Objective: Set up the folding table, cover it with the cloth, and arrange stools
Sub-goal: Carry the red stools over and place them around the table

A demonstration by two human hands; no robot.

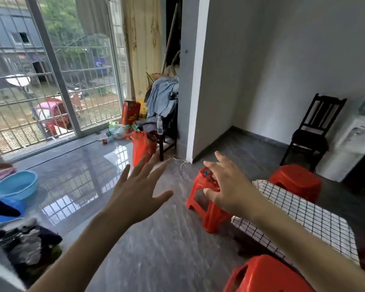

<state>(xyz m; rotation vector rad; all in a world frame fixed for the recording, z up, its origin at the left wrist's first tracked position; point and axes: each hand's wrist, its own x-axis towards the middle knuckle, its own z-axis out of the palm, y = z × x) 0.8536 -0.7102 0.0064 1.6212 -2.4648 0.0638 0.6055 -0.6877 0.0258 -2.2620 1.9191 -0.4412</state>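
The folding table (303,216) stands at the right, covered by a white cloth with a black grid. Three red plastic stools surround it: one (200,205) at its left side, one (297,180) behind it, one (263,275) at the bottom edge of the view. My right hand (226,186) hovers over the left stool's seat with fingers spread, holding nothing; whether it touches the seat I cannot tell. My left hand (139,186) is raised over the bare floor, fingers apart and empty.
A dark wooden chair (312,131) and a white water dispenser (350,148) stand by the right wall. A cluttered chair, red bag (143,148) and bottles sit near the pillar. Blue basins (15,186) and a clothes pile (23,243) lie at the left by the barred window.
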